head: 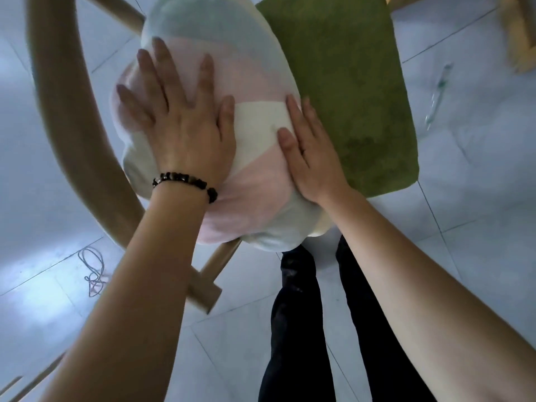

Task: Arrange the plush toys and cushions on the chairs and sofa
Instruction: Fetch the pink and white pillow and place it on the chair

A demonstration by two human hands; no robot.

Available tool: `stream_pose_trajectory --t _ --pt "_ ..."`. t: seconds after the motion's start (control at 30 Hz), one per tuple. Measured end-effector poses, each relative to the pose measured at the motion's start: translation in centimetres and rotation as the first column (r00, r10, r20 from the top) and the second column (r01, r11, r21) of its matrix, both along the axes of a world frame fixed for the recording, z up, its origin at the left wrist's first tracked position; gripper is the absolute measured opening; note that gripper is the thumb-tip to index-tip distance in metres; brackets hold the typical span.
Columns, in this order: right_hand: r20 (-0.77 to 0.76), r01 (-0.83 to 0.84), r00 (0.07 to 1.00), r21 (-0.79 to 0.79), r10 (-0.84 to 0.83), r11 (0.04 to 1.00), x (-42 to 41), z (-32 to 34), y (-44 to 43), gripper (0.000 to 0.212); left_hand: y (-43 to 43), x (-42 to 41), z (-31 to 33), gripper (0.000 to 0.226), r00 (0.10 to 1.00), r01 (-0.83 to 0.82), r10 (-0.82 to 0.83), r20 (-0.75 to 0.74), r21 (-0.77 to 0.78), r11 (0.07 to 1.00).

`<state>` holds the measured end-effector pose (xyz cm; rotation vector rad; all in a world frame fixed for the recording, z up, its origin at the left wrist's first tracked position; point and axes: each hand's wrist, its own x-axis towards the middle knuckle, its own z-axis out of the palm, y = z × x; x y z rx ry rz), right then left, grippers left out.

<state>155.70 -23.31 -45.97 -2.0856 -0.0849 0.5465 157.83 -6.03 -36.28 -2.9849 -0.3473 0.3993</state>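
With left hand (179, 123) spread flat on the cushion (203, 134) and right hand (307, 152) flat at its side, settling it against the chair (348, 82) back, release likely follows.

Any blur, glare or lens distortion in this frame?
Head view: wide-angle bending curves the chair frame; motion blur softens the left hand, cushion and upper-right corner; pale glare on the floor lower left; right hand fairly sharp.
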Motion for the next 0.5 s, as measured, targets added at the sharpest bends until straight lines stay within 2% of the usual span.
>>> stream_pose_trajectory --t 0.13,0.2,0.27,0.33,0.4,0.5 --pt "0.078 0.177 0.982 -0.055 -0.172 0.983 -4.6 2.4 -0.9 0.070 -2.7 -5.9 1.9 0.065 0.967 -0.241 0.247 0.055 -0.100 0.965" --pt "0.093 0.135 0.987 -0.051 -0.129 0.990 -7.1 1.8 -1.3 0.072 -3.3 -7.3 1.3 0.068 0.938 -0.339 0.346 0.017 -0.158 0.927" --pt "0.047 0.088 0.995 -0.073 -0.084 0.993 -8.7 0.1 -1.6 0.076 -3.3 -7.1 0.1 0.070 0.916 -0.401 0.394 -0.073 -0.194 0.895" --pt "0.023 0.080 0.997 -0.117 -0.078 0.990 -8.9 -1.5 -1.4 0.077 -3.0 -6.7 -0.6 0.071 0.923 -0.383 0.365 -0.122 -0.197 0.903" --pt "0.021 0.119 0.993 -0.126 -0.118 0.985 -8.3 -1.9 -1.3 0.077 -2.8 -6.7 -0.4 0.071 0.940 -0.340 0.326 -0.097 -0.220 0.914" --pt "-0.013 0.264 0.964 0.038 -0.264 0.964 -8.2 -0.7 -0.6 0.081 -3.3 -7.1 0.7 0.069 0.969 -0.238 0.249 0.000 -0.286 0.928"
